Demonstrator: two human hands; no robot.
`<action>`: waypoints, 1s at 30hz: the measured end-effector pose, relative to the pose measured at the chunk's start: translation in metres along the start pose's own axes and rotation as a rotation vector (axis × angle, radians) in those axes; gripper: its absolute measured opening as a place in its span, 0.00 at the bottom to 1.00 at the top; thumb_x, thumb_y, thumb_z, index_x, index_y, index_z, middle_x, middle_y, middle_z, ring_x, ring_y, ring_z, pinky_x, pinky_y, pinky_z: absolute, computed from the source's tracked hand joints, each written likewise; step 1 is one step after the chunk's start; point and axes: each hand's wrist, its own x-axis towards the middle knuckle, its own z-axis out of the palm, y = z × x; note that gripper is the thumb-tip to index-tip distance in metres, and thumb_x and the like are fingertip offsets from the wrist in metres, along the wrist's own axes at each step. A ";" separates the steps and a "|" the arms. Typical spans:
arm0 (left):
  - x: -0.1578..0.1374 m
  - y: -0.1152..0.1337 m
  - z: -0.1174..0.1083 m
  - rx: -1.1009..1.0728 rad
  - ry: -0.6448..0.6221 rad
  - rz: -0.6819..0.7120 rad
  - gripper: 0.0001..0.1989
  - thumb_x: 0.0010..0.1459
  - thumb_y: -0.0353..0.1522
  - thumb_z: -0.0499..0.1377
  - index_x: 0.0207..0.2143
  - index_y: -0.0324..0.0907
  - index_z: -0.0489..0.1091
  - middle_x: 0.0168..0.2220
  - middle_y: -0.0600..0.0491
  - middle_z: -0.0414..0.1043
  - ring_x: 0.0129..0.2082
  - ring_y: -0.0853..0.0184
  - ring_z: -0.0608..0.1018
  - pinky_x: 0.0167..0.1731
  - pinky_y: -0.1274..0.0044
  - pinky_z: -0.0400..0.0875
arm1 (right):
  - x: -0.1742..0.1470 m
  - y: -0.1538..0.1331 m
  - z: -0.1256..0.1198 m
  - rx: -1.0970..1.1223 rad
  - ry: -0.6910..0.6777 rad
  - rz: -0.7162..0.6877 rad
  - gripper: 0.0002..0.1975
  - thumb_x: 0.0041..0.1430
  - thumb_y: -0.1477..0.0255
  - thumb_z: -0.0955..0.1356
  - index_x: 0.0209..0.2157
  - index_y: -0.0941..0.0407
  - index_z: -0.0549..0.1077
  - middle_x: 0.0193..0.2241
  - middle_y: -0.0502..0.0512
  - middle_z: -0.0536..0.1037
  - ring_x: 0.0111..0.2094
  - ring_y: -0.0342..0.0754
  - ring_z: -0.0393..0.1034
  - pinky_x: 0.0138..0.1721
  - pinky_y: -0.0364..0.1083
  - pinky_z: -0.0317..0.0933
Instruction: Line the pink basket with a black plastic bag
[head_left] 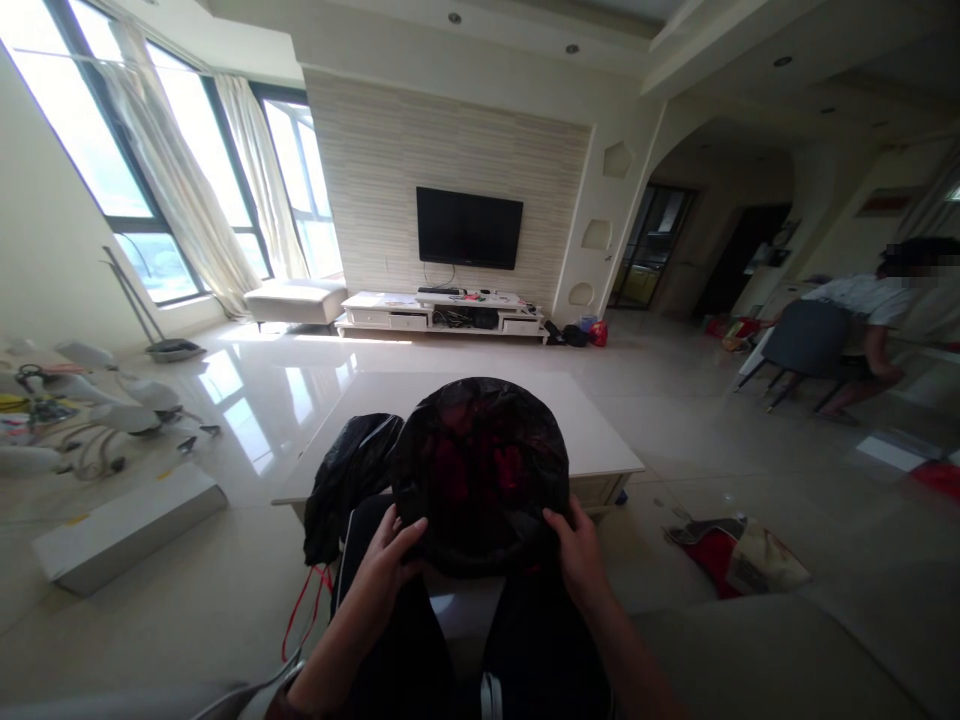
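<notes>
A black plastic bag (480, 460), bulging with something red inside, sits upright on my lap in front of me. My left hand (390, 555) grips the bag's lower left edge. My right hand (579, 550) grips its lower right edge. A second black bag (345, 480), limp and dark, hangs at the left beside my knee, with red cords (300, 610) trailing below it.
A white coffee table (585, 440) stands just beyond my knees. A red-and-white bag (739, 560) lies on the floor to the right. A white box (120, 525) and cables lie at left. A seated person (862, 320) is at far right. A TV (469, 228) hangs ahead.
</notes>
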 end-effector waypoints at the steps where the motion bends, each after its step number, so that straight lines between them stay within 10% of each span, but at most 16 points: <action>1: 0.000 -0.003 0.002 0.001 0.033 -0.007 0.40 0.41 0.39 0.75 0.59 0.52 0.69 0.57 0.45 0.75 0.55 0.47 0.78 0.34 0.69 0.78 | -0.003 -0.005 -0.001 -0.052 -0.020 -0.048 0.17 0.57 0.62 0.75 0.46 0.53 0.79 0.45 0.54 0.81 0.49 0.55 0.73 0.54 0.51 0.65; 5: 0.007 -0.020 -0.003 -0.068 0.119 -0.013 0.32 0.40 0.27 0.72 0.50 0.50 0.74 0.43 0.49 0.79 0.43 0.51 0.80 0.32 0.70 0.76 | -0.013 -0.021 -0.005 -0.144 -0.102 -0.185 0.14 0.58 0.60 0.76 0.40 0.54 0.80 0.45 0.54 0.78 0.49 0.54 0.71 0.53 0.48 0.65; 10: 0.012 -0.026 -0.015 -0.108 0.180 -0.014 0.27 0.38 0.24 0.68 0.44 0.46 0.73 0.34 0.54 0.77 0.32 0.63 0.78 0.30 0.75 0.72 | -0.021 -0.027 -0.012 0.101 -0.125 0.069 0.25 0.57 0.46 0.75 0.45 0.52 0.77 0.41 0.54 0.78 0.40 0.52 0.72 0.35 0.47 0.69; 17: 0.012 -0.027 -0.024 -0.054 0.165 -0.048 0.23 0.36 0.26 0.68 0.39 0.43 0.72 0.28 0.56 0.75 0.27 0.67 0.76 0.24 0.78 0.70 | -0.025 -0.036 -0.010 0.261 -0.208 0.214 0.24 0.44 0.62 0.84 0.40 0.53 0.76 0.32 0.50 0.80 0.32 0.47 0.71 0.32 0.43 0.64; 30: 0.007 -0.015 -0.039 -0.120 0.040 -0.178 0.33 0.29 0.26 0.74 0.43 0.43 0.72 0.34 0.53 0.79 0.30 0.65 0.79 0.27 0.77 0.77 | -0.025 -0.030 -0.027 0.673 -0.277 0.553 0.22 0.52 0.59 0.80 0.46 0.54 0.83 0.47 0.53 0.84 0.50 0.51 0.78 0.56 0.47 0.69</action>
